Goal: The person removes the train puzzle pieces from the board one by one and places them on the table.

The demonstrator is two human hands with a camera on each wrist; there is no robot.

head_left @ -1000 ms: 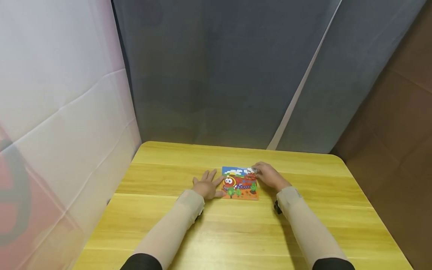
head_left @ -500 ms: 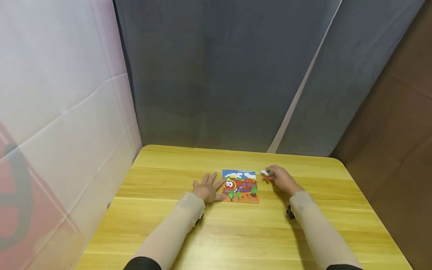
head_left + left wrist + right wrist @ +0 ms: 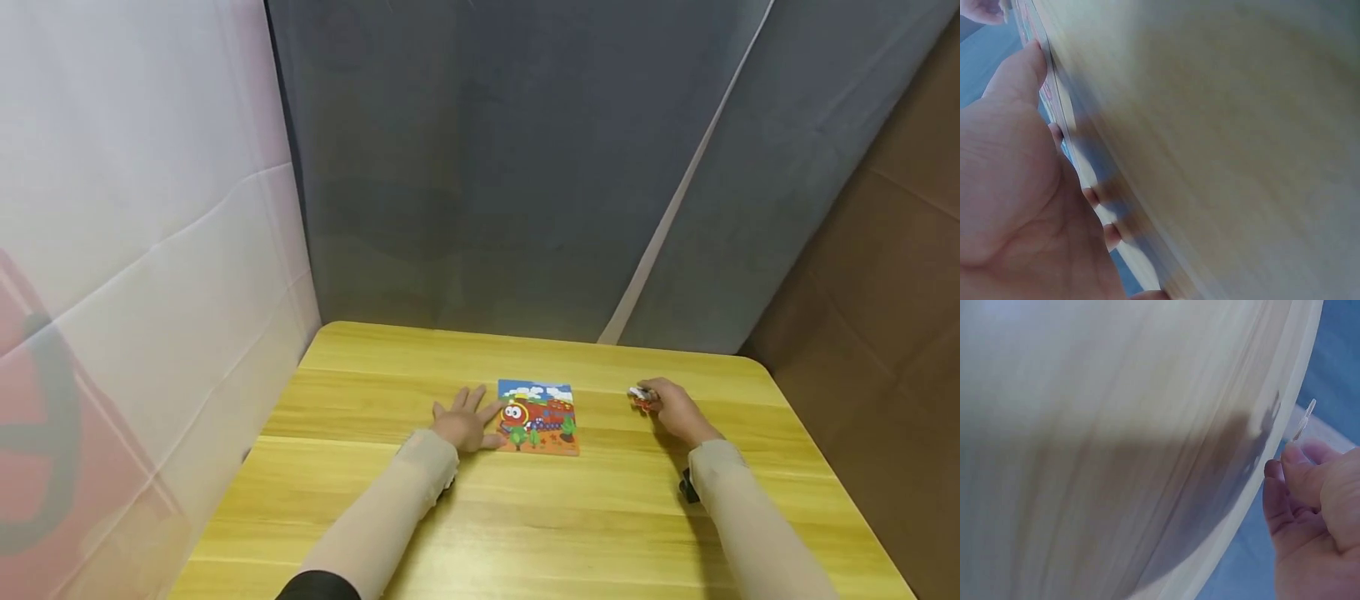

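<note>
In the right of the head view, the small red-and-white puzzle piece (image 3: 640,397) pinched by the right hand (image 3: 675,410) is too small to read, its far part hidden behind the fingertips.

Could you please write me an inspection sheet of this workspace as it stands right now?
Surface: yellow wooden table, bare around the work.
Job's things: train puzzle lying flat; one puzzle piece off to its right.
Clutter: nothing seen.
Grips: left hand flat on the table, thumb at the puzzle's left edge; right hand pinches the puzzle piece.
Cables: nothing seen.
Surroundings: grey curtain behind, white sheet at left, brown board at right.
</note>
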